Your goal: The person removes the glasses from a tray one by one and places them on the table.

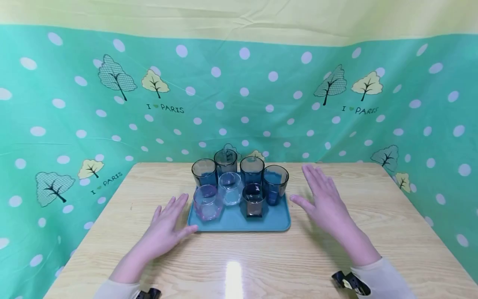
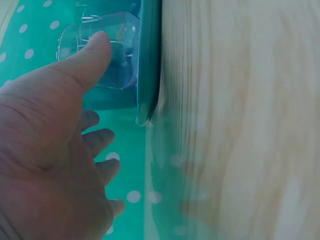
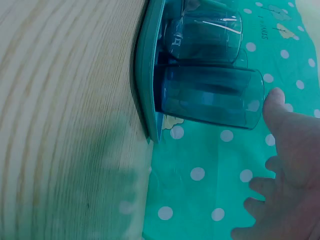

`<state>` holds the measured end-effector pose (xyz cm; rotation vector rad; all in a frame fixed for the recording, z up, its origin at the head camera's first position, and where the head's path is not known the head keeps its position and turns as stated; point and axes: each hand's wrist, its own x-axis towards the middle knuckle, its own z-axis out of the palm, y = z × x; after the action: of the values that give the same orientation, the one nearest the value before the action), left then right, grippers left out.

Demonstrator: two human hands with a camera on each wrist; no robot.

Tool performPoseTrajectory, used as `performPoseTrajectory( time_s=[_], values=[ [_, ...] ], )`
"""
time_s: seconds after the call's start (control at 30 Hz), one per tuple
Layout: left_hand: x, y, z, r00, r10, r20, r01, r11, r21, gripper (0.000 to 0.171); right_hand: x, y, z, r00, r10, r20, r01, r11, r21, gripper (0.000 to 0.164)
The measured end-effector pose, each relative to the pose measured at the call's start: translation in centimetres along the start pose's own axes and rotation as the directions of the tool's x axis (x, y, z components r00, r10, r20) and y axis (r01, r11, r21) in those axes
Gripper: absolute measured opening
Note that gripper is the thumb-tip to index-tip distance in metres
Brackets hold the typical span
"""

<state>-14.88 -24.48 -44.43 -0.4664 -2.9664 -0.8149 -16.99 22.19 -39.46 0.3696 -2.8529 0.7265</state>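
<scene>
A blue tray [image 1: 231, 225] on the table carries several glasses. In its front part stand a purple-tinted glass [image 1: 207, 206], a clear faceted glass [image 1: 230, 192] and a short dark glass [image 1: 254, 206]. Taller smoky glasses line the back, the rightmost tall glass [image 1: 275, 185] nearest my right hand [image 1: 325, 202]. That hand hovers right of the tray, fingers extended, thumb toward the glass and holding nothing. On the other side, my left hand [image 1: 167, 229] has its fingers spread, with the thumb by the tray's front left corner; whether it touches, I cannot tell.
The light wooden table [image 1: 284, 265] extends around the tray on both sides and in front. Behind it hangs a green polka-dot cloth [image 1: 239, 95] with printed trees, which also runs along the left and right sides.
</scene>
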Motion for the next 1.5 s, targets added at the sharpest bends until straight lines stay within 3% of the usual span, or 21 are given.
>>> performPoseTrajectory(
  time_s=[0.43, 0.7, 1.03, 1.5],
  values=[
    [-0.2, -0.1, 1.2, 1.000, 0.023, 0.013, -0.021, 0.995, -0.101, 0.110, 0.2, -0.7, -0.1, 0.995, 0.041, 0.091, -0.061, 0.971, 0.231, 0.105],
    [-0.4, -0.6, 1.8, 1.000, 0.025, -0.003, -0.025, 0.987, -0.156, 0.107, 1.1, -0.8, 0.6, 0.991, 0.032, 0.127, -0.075, 0.932, 0.354, 0.104],
    [0.1, -1.1, 2.6, 0.999, 0.030, -0.033, -0.034, 0.991, -0.128, 0.101, 2.4, -1.0, 1.5, 0.990, -0.038, 0.134, -0.027, 0.891, 0.453, 0.099],
    [0.5, -0.9, 2.6, 0.999, 0.036, -0.031, -0.039, 0.993, -0.113, 0.097, 3.4, -1.5, 2.4, 0.991, -0.026, 0.131, -0.050, 0.839, 0.541, 0.094]
  ],
)
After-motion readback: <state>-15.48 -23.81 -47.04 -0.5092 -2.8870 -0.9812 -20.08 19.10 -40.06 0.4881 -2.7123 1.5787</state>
